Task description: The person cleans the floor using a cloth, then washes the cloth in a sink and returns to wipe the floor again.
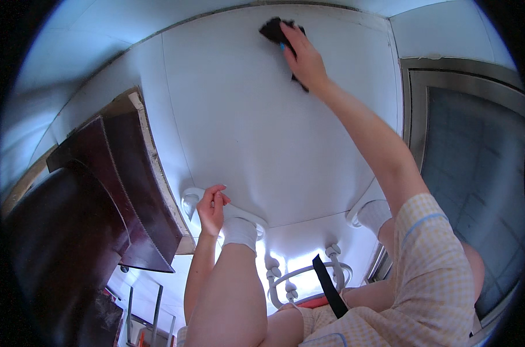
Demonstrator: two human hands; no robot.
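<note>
My right hand (305,58) is stretched far forward, its fingers around a bunched black cloth (276,31). The cloth lies against the white floor tile (262,117), close to the wall's base. One end of it hangs out below my palm. A blue spot shows at one of my fingers. Bent loosely inward, my left hand (212,208) is above my left shoe, with nothing visible in it. White shoes (188,201) and white socks (240,232) are on my feet, set wide apart on the floor.
Dark maroon furniture (128,173) with a worn wooden edge stands at left. A metal-framed door (470,182) with a dark panel rises at right. Beneath me is a seat on white legs with casters (332,250); a black strap (327,286) hangs by my lap.
</note>
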